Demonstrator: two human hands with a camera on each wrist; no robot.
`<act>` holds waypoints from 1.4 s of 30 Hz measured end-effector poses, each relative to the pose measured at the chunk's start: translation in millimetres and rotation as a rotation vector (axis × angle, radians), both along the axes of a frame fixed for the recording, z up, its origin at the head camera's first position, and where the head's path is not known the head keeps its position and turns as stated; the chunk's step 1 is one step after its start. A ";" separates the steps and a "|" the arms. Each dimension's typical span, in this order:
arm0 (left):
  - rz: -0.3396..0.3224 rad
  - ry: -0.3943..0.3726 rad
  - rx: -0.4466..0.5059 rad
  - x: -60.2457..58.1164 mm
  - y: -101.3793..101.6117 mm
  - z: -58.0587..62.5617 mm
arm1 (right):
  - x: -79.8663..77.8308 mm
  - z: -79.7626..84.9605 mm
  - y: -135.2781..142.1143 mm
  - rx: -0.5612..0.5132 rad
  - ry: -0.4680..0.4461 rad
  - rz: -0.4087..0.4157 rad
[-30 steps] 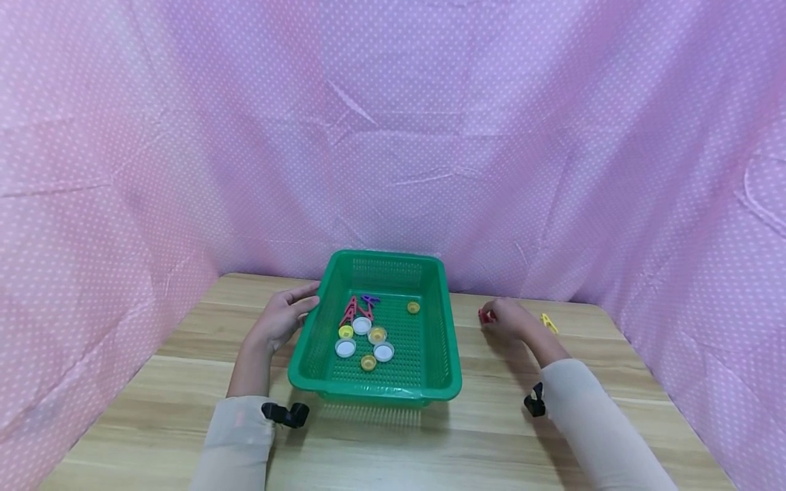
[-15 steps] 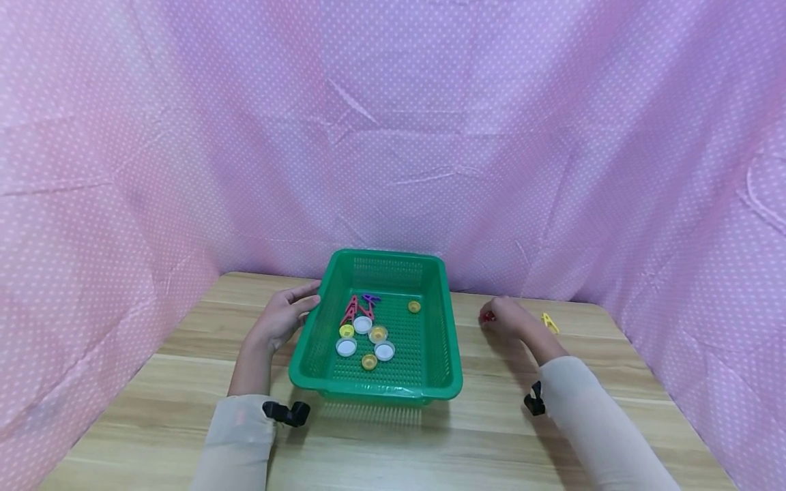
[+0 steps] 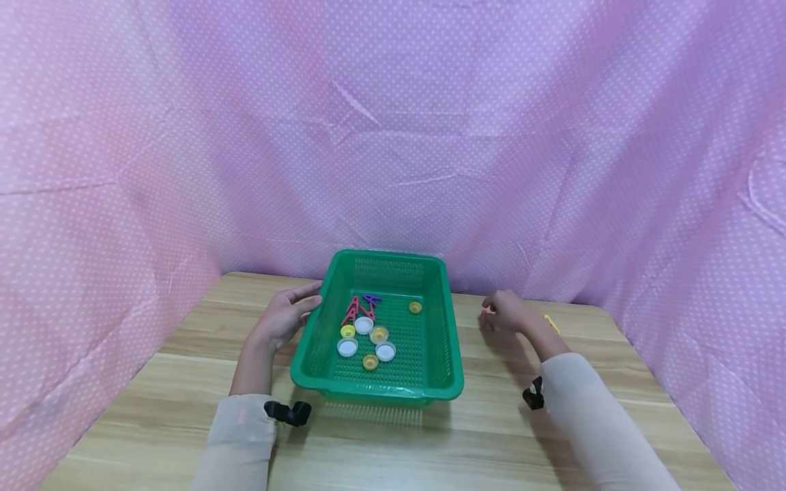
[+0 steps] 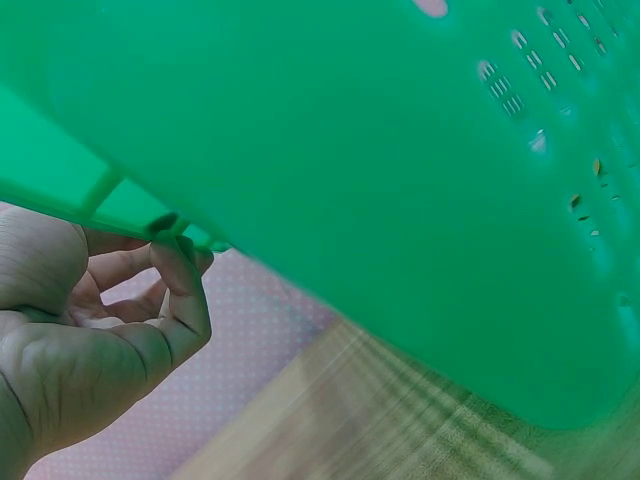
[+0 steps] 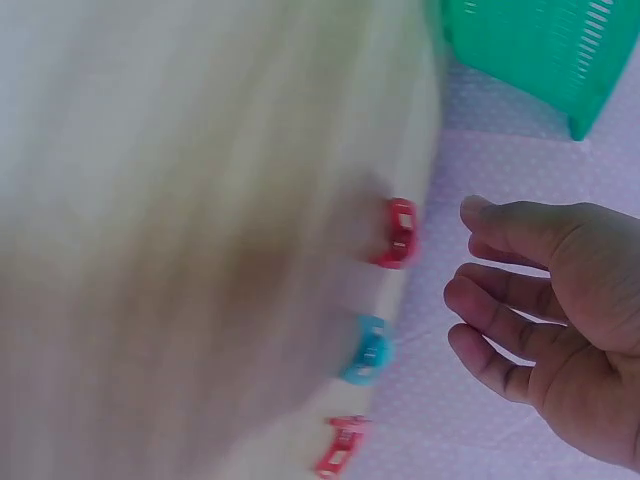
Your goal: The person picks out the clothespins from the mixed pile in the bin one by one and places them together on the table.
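In the head view, my left hand (image 3: 284,318) holds the left rim of a green plastic basket (image 3: 453,341). Thumb and fingers (image 4: 185,290) pinch the rim in the left wrist view. Inside lie pink clothespins (image 3: 351,310), a purple clothespin (image 3: 372,299), white caps (image 3: 347,348) and yellowish caps (image 3: 415,307). My right hand (image 5: 560,300) has loosely bent fingers with nothing between them in the right wrist view. A red clip (image 5: 399,233) lies on the table just off its fingertips. In the head view the right hand (image 3: 508,312) hides most of what lies under it.
A blue clip (image 5: 368,350) and another red clip (image 5: 342,446) lie along the table in the right wrist view. Partly behind the right wrist is a yellow clothespin (image 3: 552,324). Pink dotted cloth (image 3: 393,150) rises behind the wooden table (image 3: 184,348).
My right hand has shifted slightly up, and its wrist now overlaps more of the yellow clothespin. The left hand keeps its grip on the basket, which has barely moved.
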State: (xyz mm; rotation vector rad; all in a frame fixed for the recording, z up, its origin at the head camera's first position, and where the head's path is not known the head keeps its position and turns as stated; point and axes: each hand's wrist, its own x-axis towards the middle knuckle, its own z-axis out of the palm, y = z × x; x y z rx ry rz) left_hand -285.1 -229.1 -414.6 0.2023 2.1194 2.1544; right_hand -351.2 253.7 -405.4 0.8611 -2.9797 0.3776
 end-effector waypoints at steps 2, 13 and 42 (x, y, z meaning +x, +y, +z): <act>0.004 -0.002 0.001 -0.1 0.0 0.1 | -1.2 9.5 -1.1 0.009 -0.001 -0.015; 0.005 -0.004 -0.012 0.7 -2.3 0.6 | -4.9 62.8 -23.2 -0.013 -0.016 -0.015; -0.004 -0.001 -0.007 0.9 -0.1 0.7 | -9.8 136.9 -131.0 0.049 0.053 0.091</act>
